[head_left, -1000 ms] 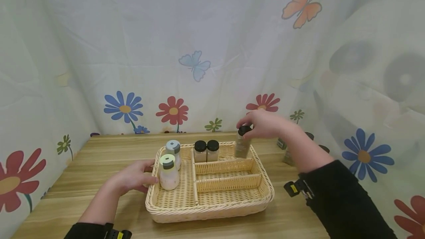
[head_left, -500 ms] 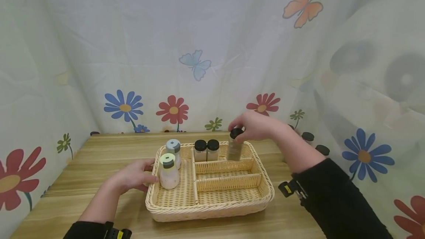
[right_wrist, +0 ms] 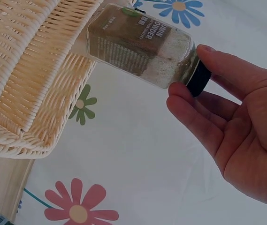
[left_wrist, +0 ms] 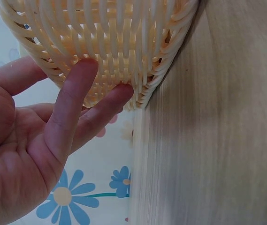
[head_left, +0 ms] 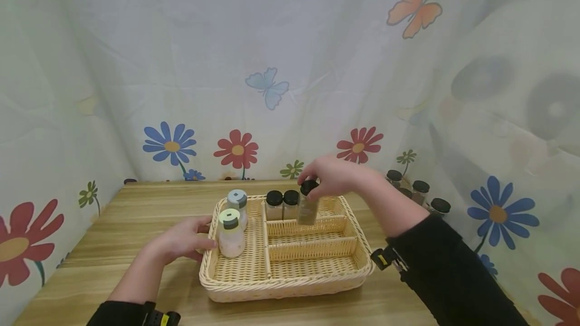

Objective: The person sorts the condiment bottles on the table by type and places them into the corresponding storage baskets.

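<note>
My right hand pinches the black lid of a clear spice jar. Brown powder fills it, and its label reads "POWDER". In the head view the jar hangs upright over the back compartment of a wicker basket, right beside two black-lidded jars standing there. At the basket's left side my left hand holds the rim, thumb at the top edge and fingertips against the outer weave. A yellow-topped shaker and a grey-topped shaker stand in the left compartment.
Several more black-lidded jars stand on the wooden table at the back right, partly behind the right forearm. Low wicker dividers split the basket's right half into rows. A flowered curtain encloses the table.
My right hand has moved left and slightly down with the spice jar, from the compartment's right end to beside the two standing jars. The left hand stays at the basket rim.
</note>
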### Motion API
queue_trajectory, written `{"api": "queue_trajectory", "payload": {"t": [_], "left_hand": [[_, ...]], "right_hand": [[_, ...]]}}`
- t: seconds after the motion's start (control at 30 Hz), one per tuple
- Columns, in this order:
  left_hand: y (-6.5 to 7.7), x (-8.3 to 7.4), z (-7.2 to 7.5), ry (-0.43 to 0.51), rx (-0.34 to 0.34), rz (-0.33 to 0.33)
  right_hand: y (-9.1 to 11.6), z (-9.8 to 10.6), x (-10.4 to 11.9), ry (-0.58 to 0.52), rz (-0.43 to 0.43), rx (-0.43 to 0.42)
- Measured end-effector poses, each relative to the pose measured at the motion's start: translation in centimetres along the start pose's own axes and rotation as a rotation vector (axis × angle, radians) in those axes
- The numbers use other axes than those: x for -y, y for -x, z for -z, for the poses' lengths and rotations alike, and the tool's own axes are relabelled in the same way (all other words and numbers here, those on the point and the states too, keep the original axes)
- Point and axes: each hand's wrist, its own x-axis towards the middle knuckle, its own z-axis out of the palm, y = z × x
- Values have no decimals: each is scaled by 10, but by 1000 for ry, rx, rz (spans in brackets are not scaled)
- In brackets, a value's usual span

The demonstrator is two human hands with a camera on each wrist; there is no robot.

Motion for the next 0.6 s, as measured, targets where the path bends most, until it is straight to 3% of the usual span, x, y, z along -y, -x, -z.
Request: {"api": "queue_trajectory", "payload": {"t": [0.23,0.6], "left_hand": [[-1,1,1,-15,7,-5],[-1,3,1,0,14,-10]], "right_hand": [[-7,-4,9,78,3,-4],[-20,-9,25,103,24,53]]}}
